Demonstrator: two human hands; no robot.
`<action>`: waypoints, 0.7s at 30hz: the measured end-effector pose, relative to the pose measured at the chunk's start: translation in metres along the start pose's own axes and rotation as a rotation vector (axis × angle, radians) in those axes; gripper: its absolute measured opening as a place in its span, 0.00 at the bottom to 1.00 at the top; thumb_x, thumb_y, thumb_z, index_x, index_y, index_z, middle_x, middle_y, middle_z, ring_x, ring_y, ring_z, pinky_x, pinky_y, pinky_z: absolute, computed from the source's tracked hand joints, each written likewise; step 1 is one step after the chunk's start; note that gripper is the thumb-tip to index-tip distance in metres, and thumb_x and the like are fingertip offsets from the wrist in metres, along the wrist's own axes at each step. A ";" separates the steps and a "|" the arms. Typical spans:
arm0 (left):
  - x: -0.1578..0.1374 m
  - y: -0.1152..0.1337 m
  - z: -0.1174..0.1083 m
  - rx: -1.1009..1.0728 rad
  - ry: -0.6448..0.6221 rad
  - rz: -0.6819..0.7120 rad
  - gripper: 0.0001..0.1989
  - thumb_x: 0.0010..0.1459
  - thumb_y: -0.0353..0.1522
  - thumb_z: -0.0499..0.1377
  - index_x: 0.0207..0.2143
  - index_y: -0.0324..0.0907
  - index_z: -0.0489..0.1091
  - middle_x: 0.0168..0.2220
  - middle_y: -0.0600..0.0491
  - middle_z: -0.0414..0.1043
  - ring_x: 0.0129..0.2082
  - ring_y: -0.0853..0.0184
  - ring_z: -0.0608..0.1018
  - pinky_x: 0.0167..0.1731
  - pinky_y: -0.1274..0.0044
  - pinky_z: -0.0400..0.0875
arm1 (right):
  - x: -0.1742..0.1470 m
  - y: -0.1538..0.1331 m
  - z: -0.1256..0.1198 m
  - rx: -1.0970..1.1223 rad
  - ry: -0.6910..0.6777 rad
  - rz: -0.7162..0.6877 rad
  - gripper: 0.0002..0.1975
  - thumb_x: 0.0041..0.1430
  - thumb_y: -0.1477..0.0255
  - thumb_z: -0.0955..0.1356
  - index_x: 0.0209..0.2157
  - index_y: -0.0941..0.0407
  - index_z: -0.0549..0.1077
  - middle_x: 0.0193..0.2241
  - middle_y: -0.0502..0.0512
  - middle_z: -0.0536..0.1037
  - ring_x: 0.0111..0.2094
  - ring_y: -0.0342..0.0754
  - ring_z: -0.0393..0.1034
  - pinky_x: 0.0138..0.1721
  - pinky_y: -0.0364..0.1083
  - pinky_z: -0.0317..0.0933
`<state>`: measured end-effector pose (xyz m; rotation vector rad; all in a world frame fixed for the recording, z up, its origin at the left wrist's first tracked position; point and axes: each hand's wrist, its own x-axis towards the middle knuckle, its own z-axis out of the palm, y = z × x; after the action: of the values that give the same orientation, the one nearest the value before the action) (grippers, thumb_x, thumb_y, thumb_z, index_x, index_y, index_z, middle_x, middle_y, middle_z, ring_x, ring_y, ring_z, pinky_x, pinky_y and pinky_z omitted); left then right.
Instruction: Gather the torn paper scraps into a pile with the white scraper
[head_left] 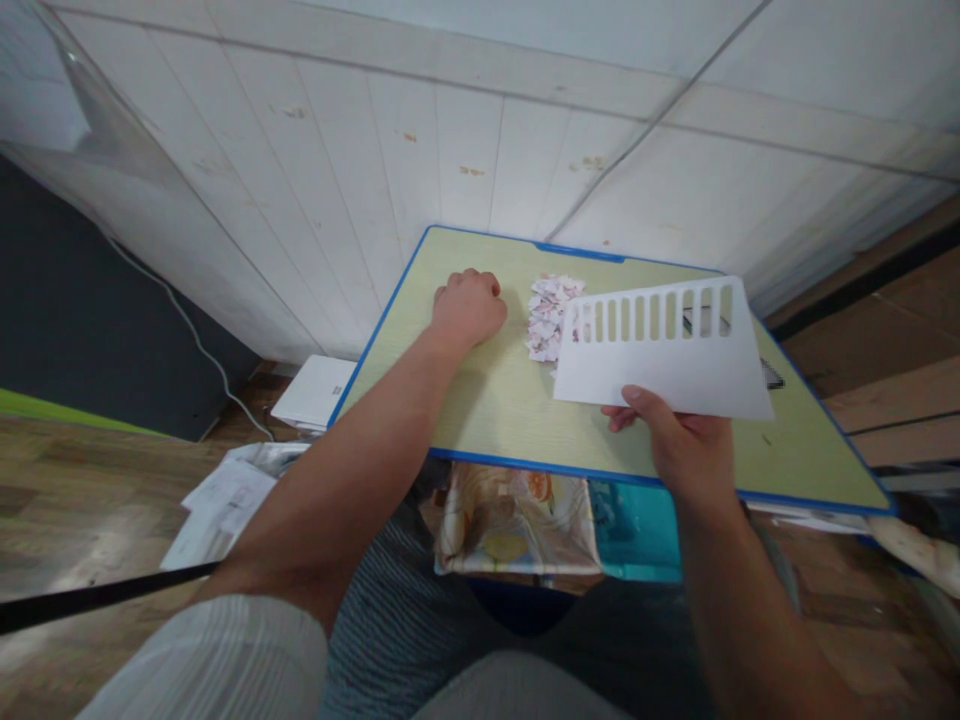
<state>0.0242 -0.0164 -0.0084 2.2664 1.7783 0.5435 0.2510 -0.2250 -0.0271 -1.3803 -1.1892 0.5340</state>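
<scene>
My right hand point(686, 440) grips a white sheet with slots point(660, 365) by its near edge, thumb on top. A row of rounded slots is cut along the sheet's far side, and the tabletop shows through them. Torn paper scraps point(549, 315) lie in a heap on the table, partly covered by the sheet's left end. To the left of the heap, my left hand point(471, 308) rests over the tabletop with its fingers curled under. Whatever those fingers hold, if anything, is hidden.
The small table point(480, 420) has a blue rim and stands against a white panelled wall. A black mesh-like piece point(771, 375) lies at its right. Beneath the front edge are a patterned bag point(525, 520) and a teal packet point(637, 530). Papers point(232, 500) lie at lower left.
</scene>
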 end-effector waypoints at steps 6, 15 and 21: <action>0.000 0.000 0.000 -0.015 0.003 -0.002 0.23 0.69 0.28 0.59 0.60 0.47 0.87 0.65 0.39 0.82 0.69 0.44 0.78 0.71 0.53 0.75 | -0.003 0.002 -0.003 -0.071 -0.141 -0.031 0.22 0.69 0.57 0.79 0.22 0.50 0.81 0.26 0.57 0.86 0.31 0.57 0.84 0.44 0.56 0.82; -0.001 0.003 -0.002 -0.032 -0.014 -0.019 0.22 0.71 0.26 0.58 0.59 0.45 0.86 0.66 0.37 0.81 0.71 0.43 0.78 0.71 0.52 0.75 | -0.003 -0.011 -0.007 0.033 -0.284 0.035 0.19 0.62 0.57 0.83 0.23 0.51 0.82 0.22 0.56 0.83 0.24 0.55 0.80 0.29 0.52 0.79; -0.001 0.003 -0.001 -0.048 -0.005 -0.027 0.20 0.70 0.26 0.59 0.57 0.47 0.86 0.66 0.39 0.81 0.71 0.45 0.77 0.73 0.54 0.74 | -0.002 -0.014 -0.007 0.052 -0.266 0.025 0.18 0.62 0.60 0.82 0.22 0.52 0.83 0.22 0.56 0.84 0.23 0.53 0.79 0.28 0.50 0.79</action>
<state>0.0265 -0.0180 -0.0068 2.2076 1.7711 0.5683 0.2518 -0.2326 -0.0137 -1.3090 -1.3614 0.7792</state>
